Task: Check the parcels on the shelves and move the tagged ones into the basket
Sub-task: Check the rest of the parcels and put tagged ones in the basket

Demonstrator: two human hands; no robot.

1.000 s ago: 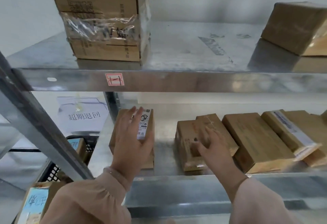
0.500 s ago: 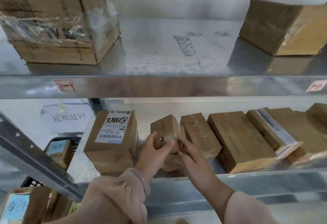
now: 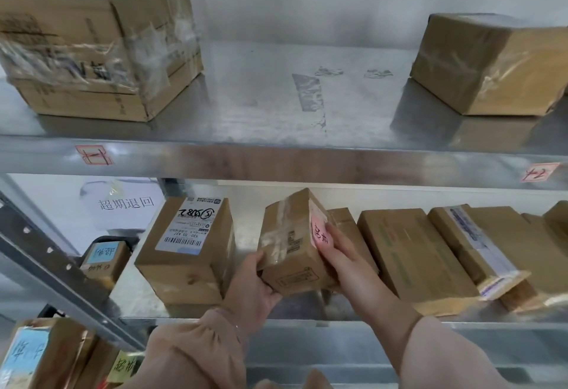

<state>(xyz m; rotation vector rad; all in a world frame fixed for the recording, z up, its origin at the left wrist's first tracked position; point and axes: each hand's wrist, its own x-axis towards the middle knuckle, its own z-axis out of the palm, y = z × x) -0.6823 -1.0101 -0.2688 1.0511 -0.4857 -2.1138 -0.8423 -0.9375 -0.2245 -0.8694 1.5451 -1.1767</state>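
Fingers (image 3: pixel 333 236) of both hands are clamping the small parcel (image 3: pixel 292 244), now lifting and tilting it off the lower shelf (image 3: pixel 307 311), exposing a pink tag (image 3: pixel 319 232); likely basket-bound.

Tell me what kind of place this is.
Probably a parcel pickup or sorting room. Metal shelves hold taped cardboard boxes, one box bears a printed shipping label with a barcode, and both hands lift a small parcel with a pink handwritten tag.

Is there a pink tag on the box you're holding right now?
Yes, the small box held by both hands carries a pink handwritten tag on its right face.
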